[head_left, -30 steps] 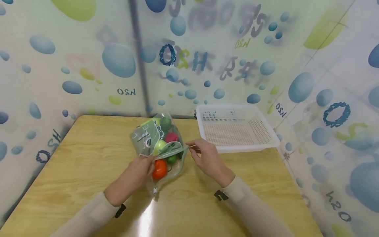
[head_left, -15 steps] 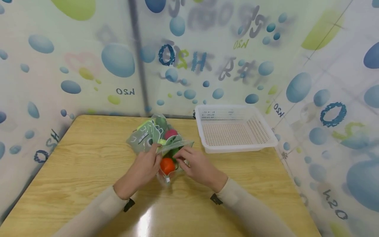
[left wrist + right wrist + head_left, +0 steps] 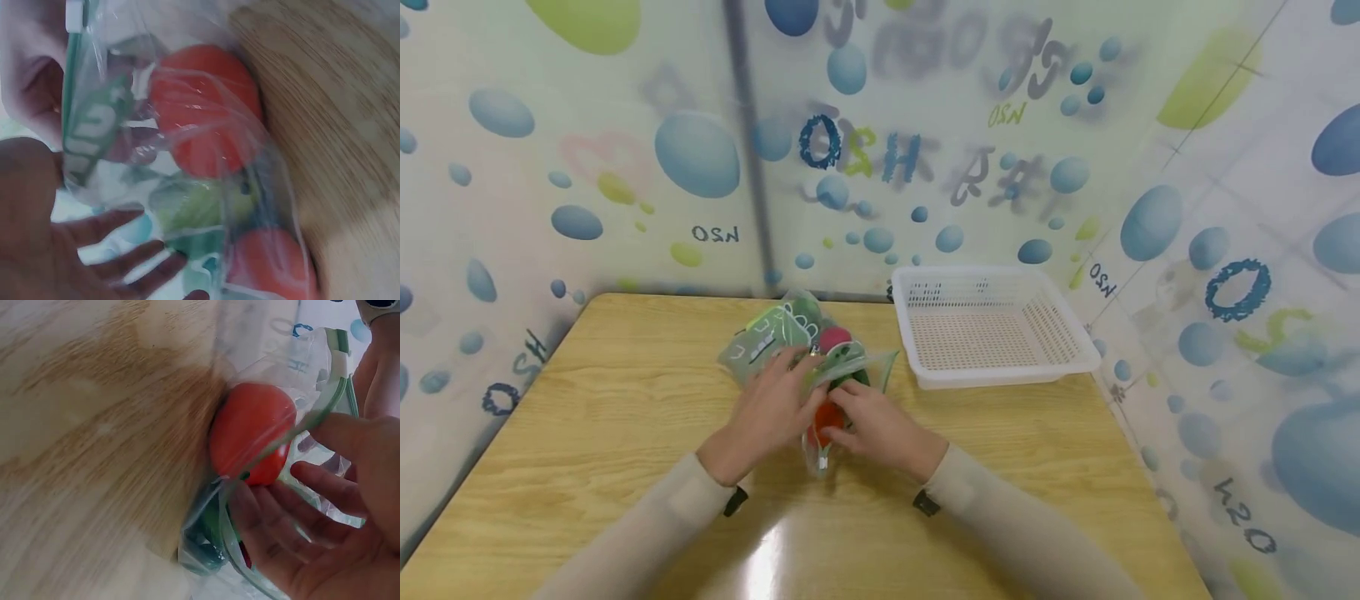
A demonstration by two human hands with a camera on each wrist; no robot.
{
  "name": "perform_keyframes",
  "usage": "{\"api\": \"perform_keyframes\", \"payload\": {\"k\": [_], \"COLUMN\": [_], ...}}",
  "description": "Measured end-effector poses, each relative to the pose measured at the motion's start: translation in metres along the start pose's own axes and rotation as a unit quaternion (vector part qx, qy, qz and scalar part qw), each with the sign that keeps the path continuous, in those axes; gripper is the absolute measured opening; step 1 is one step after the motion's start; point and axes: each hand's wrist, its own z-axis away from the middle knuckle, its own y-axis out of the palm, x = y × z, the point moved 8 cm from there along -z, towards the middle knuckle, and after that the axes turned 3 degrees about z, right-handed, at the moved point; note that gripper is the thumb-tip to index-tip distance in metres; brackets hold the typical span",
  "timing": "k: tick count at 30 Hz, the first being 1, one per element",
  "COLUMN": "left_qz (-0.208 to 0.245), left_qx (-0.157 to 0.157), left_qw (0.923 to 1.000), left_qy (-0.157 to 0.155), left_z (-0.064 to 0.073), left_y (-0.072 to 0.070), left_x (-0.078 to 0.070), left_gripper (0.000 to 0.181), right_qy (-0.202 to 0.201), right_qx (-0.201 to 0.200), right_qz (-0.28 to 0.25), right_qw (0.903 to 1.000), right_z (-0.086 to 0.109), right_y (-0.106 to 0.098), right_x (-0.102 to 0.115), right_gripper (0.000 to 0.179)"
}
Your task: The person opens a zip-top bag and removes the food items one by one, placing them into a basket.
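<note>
A clear zip bag [image 3: 752,354] with a green cartoon print lies on the table, its mouth facing me. Inside, close to the mouth, is a red tomato [image 3: 253,431], with green pieces and a pink-red round piece [image 3: 833,338] farther in. My left hand [image 3: 767,408] lies over the bag's upper side, fingers spread and thumb at the green zip edge [image 3: 69,106]. My right hand [image 3: 880,425] reaches in at the mouth, its extended fingers [image 3: 250,519] beside the tomato and its thumb by the zip strip. Film partly covers the fingertips.
A white perforated plastic basket [image 3: 996,375] stands at the back right of the wooden table [image 3: 625,467]. A wall [image 3: 700,267] printed with blue and green drops rises directly behind the table.
My right hand has gone from the bag's right corner to its mouth, by the tomato. My left hand has moved up and rightward over the bag, and its fingers have spread.
</note>
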Motion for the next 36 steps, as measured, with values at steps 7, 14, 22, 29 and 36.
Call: {"api": "perform_keyframes", "payload": {"k": [7,14,22,29,36], "left_qz": [-0.006,-0.013,-0.009,-0.023,-0.029], "left_qx": [0.043,0.052,0.064,0.064,0.064], "left_qw": [0.9986,0.9982,0.9977,0.9966,0.9952], "left_qy": [0.031,0.026,-0.021,-0.047,-0.068], "left_z": [-0.001,-0.001,0.002,0.007,0.010], "left_y": [0.011,0.007,0.007,0.004,0.000], "left_x": [0.005,0.010,0.020,0.025,0.026], "left_gripper": [0.054,0.054,0.058,0.057,0.058], "right_qy": [0.020,0.026,0.031,0.038,0.035], "right_qx": [0.025,0.016,0.012,-0.015,-0.035], "right_qz": [0.001,-0.012,0.017,0.015,-0.010], "right_qw": [0.9995,0.9995,0.9993,0.9991,0.9987], "right_z": [0.001,0.001,0.003,0.007,0.010], "right_y": [0.007,0.013,0.014,0.008,-0.004], "right_x": [0.001,-0.002,-0.003,-0.009,-0.014], "right_gripper": [0.067,0.068,0.074,0.070,0.070]}}
